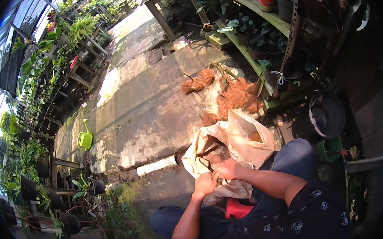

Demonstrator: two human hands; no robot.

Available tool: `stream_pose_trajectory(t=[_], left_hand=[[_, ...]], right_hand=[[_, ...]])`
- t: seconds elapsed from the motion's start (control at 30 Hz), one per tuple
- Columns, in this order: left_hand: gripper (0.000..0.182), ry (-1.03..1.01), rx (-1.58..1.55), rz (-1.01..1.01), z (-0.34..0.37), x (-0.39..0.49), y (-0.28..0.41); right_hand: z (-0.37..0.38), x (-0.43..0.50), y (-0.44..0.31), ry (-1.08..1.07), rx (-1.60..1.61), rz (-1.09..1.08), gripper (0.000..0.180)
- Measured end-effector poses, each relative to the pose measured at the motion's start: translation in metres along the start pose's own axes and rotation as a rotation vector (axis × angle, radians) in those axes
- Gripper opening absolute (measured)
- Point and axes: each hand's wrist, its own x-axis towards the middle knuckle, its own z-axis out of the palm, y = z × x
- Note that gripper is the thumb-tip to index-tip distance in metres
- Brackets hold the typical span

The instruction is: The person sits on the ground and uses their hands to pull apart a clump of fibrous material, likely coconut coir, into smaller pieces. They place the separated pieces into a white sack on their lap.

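A pale woven plastic sack (pixel 199 143) lies open and crumpled in front of my knees. My left hand (pixel 205 184) is closed at its near edge, with bunched material at the fingers. Right beside it, my right hand (pixel 229 169) is closed too, the fingertips of both hands nearly touching. Something brownish shows inside the sack, partly hidden by folds and my fingers. Against it stands a lighter plastic bag (pixel 264 138), its mouth open on brown material. Beyond the bags lie clumps of reddish-brown coconut fibre (pixel 237 96) with green stems, and a smaller clump (pixel 198 81).
A red plastic object (pixel 238 209) is between my legs. A black bucket (pixel 326 115) and a green pot (pixel 329 149) are at the right. A white cylinder (pixel 157 166) lies on the concrete, with a green watering can (pixel 85 140) farther left. Plant shelves (pixel 250 56) line both sides.
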Motion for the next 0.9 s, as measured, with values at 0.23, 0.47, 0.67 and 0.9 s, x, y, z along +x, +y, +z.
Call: stream_pose_trajectory(t=[0.23, 0.47, 0.67, 0.9], left_hand=[[0.059, -0.01, 0.01, -0.003, 0.0, 0.0, -0.001], [0.03, 0.105, -0.087, 0.22, 0.013, -0.001, -0.007], [0.033, 0.173, -0.127, 0.227, 0.018, -0.003, -0.015], [0.044, 0.202, -0.112, 0.228, 0.016, -0.002, -0.013]], right_hand=[[-0.007, -0.002, -0.008, -0.046, 0.088, 0.084, 0.032], [-0.014, 0.001, -0.009, -0.228, -0.022, 0.242, 0.027], [-0.017, 0.004, -0.011, -0.242, -0.078, 0.225, 0.029], [-0.014, 0.004, -0.008, -0.18, -0.08, 0.257, 0.038]])
